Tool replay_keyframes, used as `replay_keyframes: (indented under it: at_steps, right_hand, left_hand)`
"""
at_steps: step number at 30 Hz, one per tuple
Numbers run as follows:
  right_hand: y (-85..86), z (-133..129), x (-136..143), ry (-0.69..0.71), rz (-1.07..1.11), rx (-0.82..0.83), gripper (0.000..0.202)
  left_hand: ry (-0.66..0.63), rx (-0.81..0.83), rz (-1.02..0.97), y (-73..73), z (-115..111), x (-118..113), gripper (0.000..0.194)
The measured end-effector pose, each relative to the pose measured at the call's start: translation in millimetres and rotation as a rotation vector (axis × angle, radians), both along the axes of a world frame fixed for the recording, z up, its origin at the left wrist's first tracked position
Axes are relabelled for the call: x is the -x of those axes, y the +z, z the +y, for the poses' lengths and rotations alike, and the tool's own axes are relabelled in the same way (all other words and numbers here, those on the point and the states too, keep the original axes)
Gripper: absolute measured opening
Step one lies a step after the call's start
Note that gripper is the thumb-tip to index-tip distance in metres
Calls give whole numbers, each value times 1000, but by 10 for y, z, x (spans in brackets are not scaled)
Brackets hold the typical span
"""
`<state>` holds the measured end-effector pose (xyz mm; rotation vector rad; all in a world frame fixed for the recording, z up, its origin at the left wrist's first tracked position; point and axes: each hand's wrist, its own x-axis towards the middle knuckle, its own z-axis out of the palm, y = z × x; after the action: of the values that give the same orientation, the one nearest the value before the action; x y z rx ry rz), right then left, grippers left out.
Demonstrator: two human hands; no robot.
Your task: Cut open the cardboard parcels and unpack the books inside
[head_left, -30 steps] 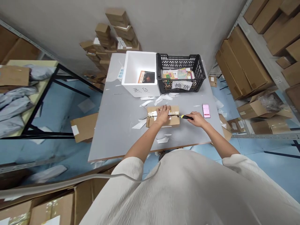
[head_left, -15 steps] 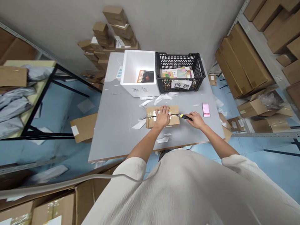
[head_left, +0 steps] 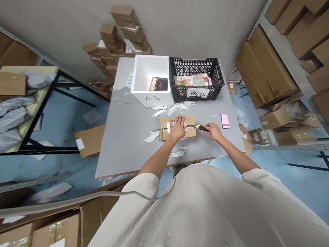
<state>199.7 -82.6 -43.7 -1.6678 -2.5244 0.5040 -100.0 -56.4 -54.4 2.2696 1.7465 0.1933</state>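
A taped brown cardboard box (head_left: 190,133) lies on the grey table (head_left: 123,137), with a dark seam running along its top. My left hand (head_left: 177,128) rests flat on the box, fingers spread over a white label. At the box's right end, my right hand (head_left: 213,131) is closed around a black and yellow utility knife (head_left: 202,128). The knife's tip points left at the end of the seam; whether the blade touches the cardboard is too small to tell.
Behind the box stand a white foam box (head_left: 151,97) with a book (head_left: 158,84) inside and a black plastic crate (head_left: 196,89) holding booklets. A pink-screened phone (head_left: 225,120) lies to the right. Torn white paper scraps (head_left: 151,136) surround the box. Shelves of cartons (head_left: 267,68) flank the table.
The whole view has shifted slightly. Both hands, the box and the knife keep nearly the same places relative to one another.
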Motion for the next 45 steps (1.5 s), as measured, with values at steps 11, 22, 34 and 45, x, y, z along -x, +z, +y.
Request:
replay_keyframes:
  at_steps: [11,22,34,45]
  right_hand:
    - [-20,3,-94,-16,1,-29,54]
    - [-72,77,-270,-157,45,-73,58]
    - [-174,84,-105,-186,152,-30,55]
    - [-100,677,613,-91,237,-10,53]
  left_hand:
    - [-2,-2,-27,12,-11,-1,73]
    - [13,-12,-27,-28,-21,-7,74]
    - [-15,35,-41,23,-31,101,74]
    - [-16,60,-4,91,-442,648,74]
